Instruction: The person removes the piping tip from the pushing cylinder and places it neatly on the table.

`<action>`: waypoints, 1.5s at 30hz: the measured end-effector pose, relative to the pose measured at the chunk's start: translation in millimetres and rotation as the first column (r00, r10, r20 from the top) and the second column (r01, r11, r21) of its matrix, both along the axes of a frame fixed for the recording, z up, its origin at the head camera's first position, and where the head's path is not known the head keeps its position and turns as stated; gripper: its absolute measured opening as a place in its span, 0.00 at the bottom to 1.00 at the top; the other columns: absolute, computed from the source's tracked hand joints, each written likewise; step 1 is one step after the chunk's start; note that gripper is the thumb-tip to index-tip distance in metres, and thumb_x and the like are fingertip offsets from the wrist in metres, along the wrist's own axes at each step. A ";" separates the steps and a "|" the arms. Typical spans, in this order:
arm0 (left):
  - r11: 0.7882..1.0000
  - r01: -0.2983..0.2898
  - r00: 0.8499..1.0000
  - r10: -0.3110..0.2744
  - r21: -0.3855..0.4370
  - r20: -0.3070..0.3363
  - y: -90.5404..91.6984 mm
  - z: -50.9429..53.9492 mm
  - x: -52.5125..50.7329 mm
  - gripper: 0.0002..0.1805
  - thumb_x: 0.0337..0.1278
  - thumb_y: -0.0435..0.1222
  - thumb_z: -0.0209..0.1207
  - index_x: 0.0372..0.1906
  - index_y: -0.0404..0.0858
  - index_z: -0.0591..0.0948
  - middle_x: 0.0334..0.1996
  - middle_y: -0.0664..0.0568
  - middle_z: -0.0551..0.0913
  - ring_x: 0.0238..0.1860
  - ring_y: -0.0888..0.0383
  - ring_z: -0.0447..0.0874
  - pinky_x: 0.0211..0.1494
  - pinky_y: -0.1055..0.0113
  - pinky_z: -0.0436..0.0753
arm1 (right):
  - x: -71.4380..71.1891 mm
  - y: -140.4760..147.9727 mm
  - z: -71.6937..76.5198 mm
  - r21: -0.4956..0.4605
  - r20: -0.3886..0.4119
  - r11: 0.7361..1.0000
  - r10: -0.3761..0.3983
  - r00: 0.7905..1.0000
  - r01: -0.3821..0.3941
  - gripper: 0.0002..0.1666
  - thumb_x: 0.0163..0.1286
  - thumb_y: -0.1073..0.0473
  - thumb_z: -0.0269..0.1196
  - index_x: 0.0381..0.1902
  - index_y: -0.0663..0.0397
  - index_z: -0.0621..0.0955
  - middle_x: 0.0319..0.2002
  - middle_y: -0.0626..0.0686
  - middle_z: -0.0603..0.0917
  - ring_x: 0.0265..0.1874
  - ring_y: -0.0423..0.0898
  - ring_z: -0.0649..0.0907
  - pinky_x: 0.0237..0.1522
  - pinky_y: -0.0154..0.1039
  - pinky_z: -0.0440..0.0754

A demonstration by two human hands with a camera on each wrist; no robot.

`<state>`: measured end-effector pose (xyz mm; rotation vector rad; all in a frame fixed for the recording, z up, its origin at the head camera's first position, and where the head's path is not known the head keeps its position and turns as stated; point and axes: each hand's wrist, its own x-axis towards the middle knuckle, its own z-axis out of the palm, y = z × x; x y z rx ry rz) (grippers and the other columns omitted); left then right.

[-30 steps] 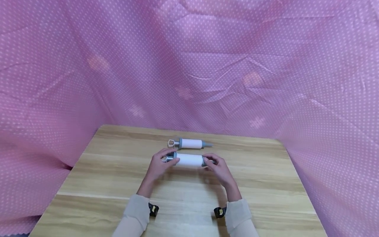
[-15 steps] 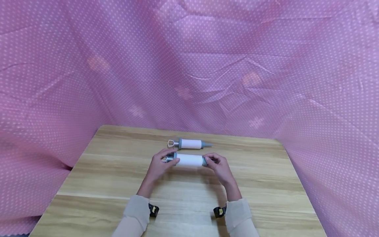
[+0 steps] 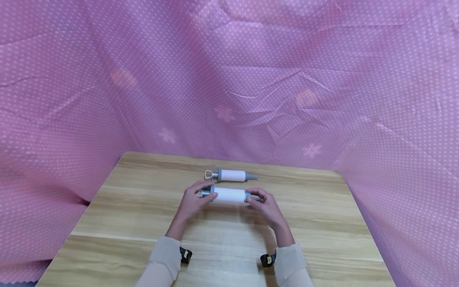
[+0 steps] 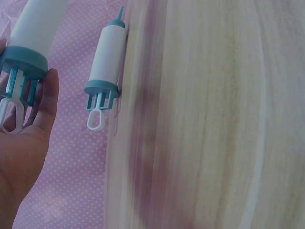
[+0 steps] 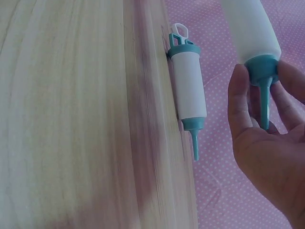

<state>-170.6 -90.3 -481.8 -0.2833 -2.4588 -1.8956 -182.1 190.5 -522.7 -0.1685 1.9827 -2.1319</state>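
Observation:
A white icing syringe (image 3: 229, 194) with teal ends is held level above the table between my two hands. My left hand (image 3: 191, 200) grips its teal collar (image 4: 25, 62) at the plunger end, and the looped white handle (image 4: 11, 114) sits over the palm. At the other end my right hand (image 3: 266, 205) pinches the teal nozzle cap (image 5: 261, 67) with thumb and fingers; the thin nozzle (image 5: 265, 104) points toward the palm. Just behind lies a second, similar icing syringe (image 3: 232, 175), on its side, touched by neither hand.
The wooden table (image 3: 143, 223) spreads around both hands, its far edge close behind the second syringe. Pink dotted cloth (image 3: 229, 79) hangs at the back and both sides. A black wrist camera (image 3: 267, 260) sits by each cuff.
My right thumb and fingers have shifted a little around the nozzle cap, showing more of the nozzle. The left hand keeps its grip, and the second syringe lies as before.

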 end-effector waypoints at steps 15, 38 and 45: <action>1.000 -0.018 1.000 0.018 0.007 -0.025 -3.5 -46.8 -20.7 0.25 0.55 0.42 0.74 0.58 0.42 0.85 0.57 0.47 0.82 0.57 0.48 0.78 0.60 0.50 0.77 | 0.5 -5.7 -1.1 -0.048 0.013 0.994 -0.097 0.995 0.097 0.17 0.76 0.66 0.60 0.56 0.76 0.78 0.49 0.59 0.82 0.44 0.47 0.84 0.55 0.56 0.82; 1.000 -0.029 0.999 0.029 -0.005 -0.044 -5.3 -51.0 -23.2 0.24 0.53 0.46 0.75 0.56 0.47 0.86 0.57 0.51 0.83 0.58 0.49 0.78 0.62 0.48 0.77 | -1.9 -4.7 1.3 -0.040 -0.028 0.998 -0.047 0.999 0.045 0.17 0.73 0.70 0.61 0.57 0.76 0.77 0.55 0.66 0.79 0.47 0.49 0.83 0.56 0.53 0.82; 0.999 -0.033 0.998 0.034 0.010 -0.053 -7.2 -50.1 -24.2 0.23 0.54 0.45 0.74 0.55 0.46 0.86 0.56 0.47 0.83 0.57 0.49 0.79 0.61 0.48 0.77 | -3.5 -4.0 -3.3 -0.024 0.050 1.000 -0.018 0.999 0.019 0.24 0.76 0.65 0.60 0.64 0.75 0.73 0.57 0.64 0.77 0.48 0.50 0.84 0.62 0.59 0.76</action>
